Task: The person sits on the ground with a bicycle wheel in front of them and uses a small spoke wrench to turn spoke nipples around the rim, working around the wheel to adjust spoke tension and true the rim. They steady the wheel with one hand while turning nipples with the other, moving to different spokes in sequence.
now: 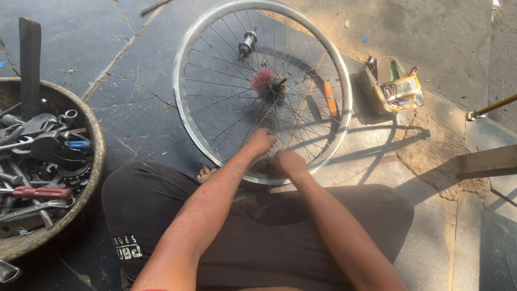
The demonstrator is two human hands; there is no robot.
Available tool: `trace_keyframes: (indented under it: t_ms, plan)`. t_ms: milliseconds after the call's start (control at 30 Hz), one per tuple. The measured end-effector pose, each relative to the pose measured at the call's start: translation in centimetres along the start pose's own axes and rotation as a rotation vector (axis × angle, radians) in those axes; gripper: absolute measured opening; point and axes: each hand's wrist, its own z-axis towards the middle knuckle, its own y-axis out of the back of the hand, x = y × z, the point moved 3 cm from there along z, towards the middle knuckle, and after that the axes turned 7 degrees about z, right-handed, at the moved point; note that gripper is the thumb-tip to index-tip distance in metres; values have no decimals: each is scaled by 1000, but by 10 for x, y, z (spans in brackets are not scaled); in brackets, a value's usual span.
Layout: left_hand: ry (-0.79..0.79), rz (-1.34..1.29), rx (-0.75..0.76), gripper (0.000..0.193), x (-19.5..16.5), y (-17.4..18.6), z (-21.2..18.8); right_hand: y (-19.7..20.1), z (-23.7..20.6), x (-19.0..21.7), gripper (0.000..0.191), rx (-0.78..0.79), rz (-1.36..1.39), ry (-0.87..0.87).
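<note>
Both hands are down at the near rim of the bike wheel (262, 89): left hand (260, 143) curled around a spoke, right hand (289, 161) closed at the rim, though I can't tell what it's pinching. Looks like spoke work, mid-way. Wheel stands just past the knees; next bit needs fine twisting. Bowl of tools (46, 156) sits off left.
</note>
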Motion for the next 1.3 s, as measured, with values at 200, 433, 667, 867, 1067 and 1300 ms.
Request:
trace_keyframes:
  t_ms: [200,433,667,867,1067,1300]
  plan:
    - [-13,44,-4,39,0,0,0,-12,-8,3,52,-102,1,-90]
    - [-107,266,-57,41,3,3,2,-9,0,-13,54,-24,38,11]
    - [-47,272,-8,42,4,2,4,-23,2,-1,31,-187,-53,-70]
    - [-98,304,-28,43,2,2,5,-11,-14,10,35,-309,-21,31]
    - [-26,287,-3,54,7,4,9,22,-25,1,44,-338,86,-10]
    - [-64,95,-111,80,3,5,10,-13,-2,-8,61,-104,469,43]
